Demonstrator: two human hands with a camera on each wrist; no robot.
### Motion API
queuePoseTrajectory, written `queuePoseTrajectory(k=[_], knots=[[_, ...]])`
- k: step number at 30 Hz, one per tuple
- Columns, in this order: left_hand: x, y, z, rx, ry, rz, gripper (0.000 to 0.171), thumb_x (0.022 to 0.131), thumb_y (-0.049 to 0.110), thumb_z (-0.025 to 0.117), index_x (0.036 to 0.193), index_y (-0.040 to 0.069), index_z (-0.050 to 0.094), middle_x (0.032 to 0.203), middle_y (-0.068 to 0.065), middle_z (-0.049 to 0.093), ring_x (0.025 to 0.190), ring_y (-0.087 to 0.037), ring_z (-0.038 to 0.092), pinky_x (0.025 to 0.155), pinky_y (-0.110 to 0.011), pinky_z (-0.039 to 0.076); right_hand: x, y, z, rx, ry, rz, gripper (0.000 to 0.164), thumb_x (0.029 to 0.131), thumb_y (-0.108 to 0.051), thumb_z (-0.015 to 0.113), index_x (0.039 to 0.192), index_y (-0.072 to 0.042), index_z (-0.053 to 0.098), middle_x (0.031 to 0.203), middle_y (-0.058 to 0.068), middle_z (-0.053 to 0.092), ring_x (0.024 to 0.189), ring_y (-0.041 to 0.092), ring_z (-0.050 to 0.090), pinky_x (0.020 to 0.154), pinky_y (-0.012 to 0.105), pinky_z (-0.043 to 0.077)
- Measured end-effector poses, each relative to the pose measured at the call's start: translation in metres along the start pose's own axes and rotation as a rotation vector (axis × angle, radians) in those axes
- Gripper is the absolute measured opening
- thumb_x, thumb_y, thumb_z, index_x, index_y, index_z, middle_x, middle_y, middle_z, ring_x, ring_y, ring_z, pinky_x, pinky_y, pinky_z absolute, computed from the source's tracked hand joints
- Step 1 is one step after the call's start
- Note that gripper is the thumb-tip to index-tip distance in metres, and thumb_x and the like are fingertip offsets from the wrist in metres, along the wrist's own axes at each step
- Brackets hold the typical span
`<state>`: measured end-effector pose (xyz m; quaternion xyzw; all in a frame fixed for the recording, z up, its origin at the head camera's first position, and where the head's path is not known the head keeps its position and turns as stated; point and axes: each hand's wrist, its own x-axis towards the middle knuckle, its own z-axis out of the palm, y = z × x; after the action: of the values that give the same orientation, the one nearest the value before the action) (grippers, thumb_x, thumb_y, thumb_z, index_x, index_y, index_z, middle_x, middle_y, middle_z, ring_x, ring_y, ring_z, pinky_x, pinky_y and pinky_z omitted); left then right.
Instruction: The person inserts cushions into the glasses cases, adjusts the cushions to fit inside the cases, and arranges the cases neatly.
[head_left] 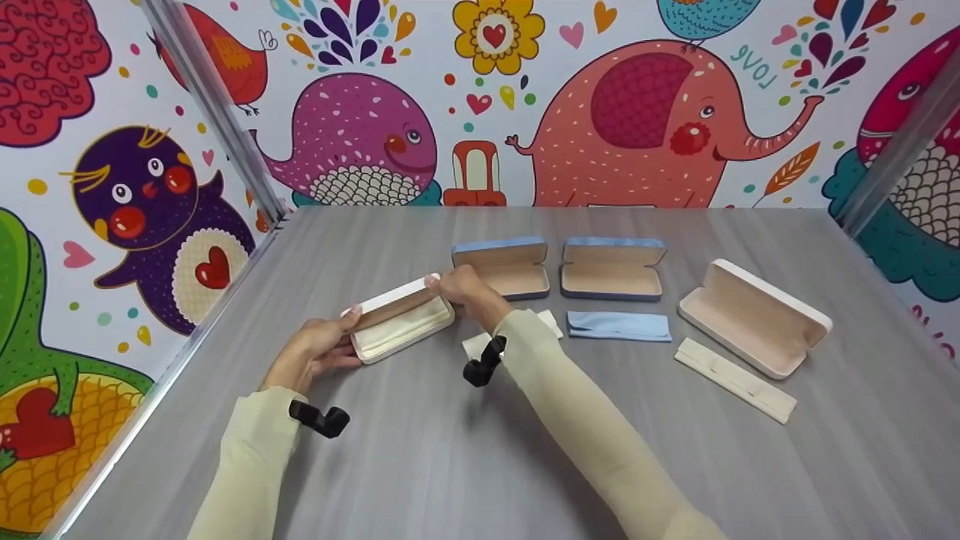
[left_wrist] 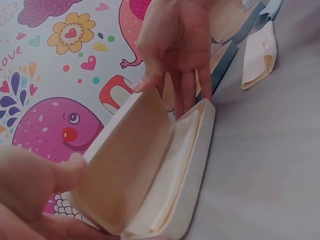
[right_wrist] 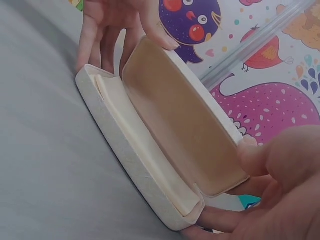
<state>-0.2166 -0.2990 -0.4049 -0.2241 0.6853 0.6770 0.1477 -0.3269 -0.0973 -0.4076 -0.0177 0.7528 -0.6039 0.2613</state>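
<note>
A white glasses case stands with its lid raised at the left of the table. A folded cream cloth lies lengthwise in its base. My left hand grips the case's left end, its thumb on the lid's edge. At the other end my right hand holds it, thumb also on the lid rim. In the right wrist view, the right hand's fingers reach round the base's end. The left wrist view shows the tan lid lining between both hands.
Two blue glasses cases stand with lids up at the back. A folded blue cloth lies before them, a cream cloth partly behind my right wrist. Rightward are another white case and a cream cloth.
</note>
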Motion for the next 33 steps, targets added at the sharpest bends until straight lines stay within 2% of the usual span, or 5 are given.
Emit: queuePoseTrajectory(k=[11, 17, 20, 25, 33], knots=[[-0.001, -0.005, 0.000, 0.004, -0.024, 0.037, 0.068, 0.092, 0.034, 0.050, 0.134, -0.012, 0.024, 0.107, -0.014, 0.057, 0.090, -0.018, 0.062, 0.085, -0.037, 0.052, -0.007, 0.004, 0.003, -0.090, 0.047, -0.069, 0.034, 0.089, -0.019, 0.059, 0.112, 0.006, 0.060, 0.098, 0.012, 0.061, 0.096, 0.025, 0.059, 0.088, 0.034, 0.049], [-0.003, -0.009, 0.002, 0.024, -0.010, 0.073, 0.067, 0.092, 0.033, 0.052, 0.134, -0.013, 0.027, 0.106, -0.014, 0.060, 0.090, -0.016, 0.063, 0.081, -0.033, 0.053, -0.009, 0.011, -0.001, -0.190, 0.085, -0.149, 0.026, 0.087, -0.021, 0.062, 0.096, 0.002, 0.068, 0.077, 0.002, 0.053, 0.079, 0.016, 0.052, 0.072, 0.026, 0.048], [-0.003, -0.012, 0.003, 0.035, -0.003, 0.093, 0.064, 0.092, 0.032, 0.052, 0.133, -0.012, 0.030, 0.104, -0.014, 0.062, 0.089, -0.016, 0.063, 0.079, -0.031, 0.054, -0.011, 0.016, -0.002, -0.281, 0.130, -0.208, 0.026, 0.086, -0.025, 0.063, 0.089, 0.000, 0.071, 0.080, 0.003, 0.059, 0.079, 0.015, 0.049, 0.068, 0.023, 0.043], [-0.002, -0.016, 0.003, 0.066, 0.017, 0.121, 0.060, 0.093, 0.031, 0.052, 0.130, -0.012, 0.033, 0.101, -0.012, 0.062, 0.087, -0.015, 0.063, 0.078, -0.030, 0.054, -0.012, 0.022, -0.003, -0.316, 0.187, -0.261, 0.028, 0.084, -0.026, 0.066, 0.096, -0.002, 0.071, 0.103, 0.011, 0.066, 0.093, 0.020, 0.055, 0.084, 0.031, 0.047], [0.000, -0.021, 0.006, 0.134, 0.061, 0.163, 0.058, 0.092, 0.030, 0.053, 0.130, -0.011, 0.038, 0.110, -0.015, 0.058, 0.095, -0.016, 0.059, 0.083, -0.030, 0.052, -0.009, 0.030, -0.006, -0.241, 0.202, -0.243, 0.030, 0.080, -0.026, 0.071, 0.104, -0.008, 0.070, 0.114, 0.010, 0.064, 0.099, 0.015, 0.052, 0.091, 0.029, 0.044]])
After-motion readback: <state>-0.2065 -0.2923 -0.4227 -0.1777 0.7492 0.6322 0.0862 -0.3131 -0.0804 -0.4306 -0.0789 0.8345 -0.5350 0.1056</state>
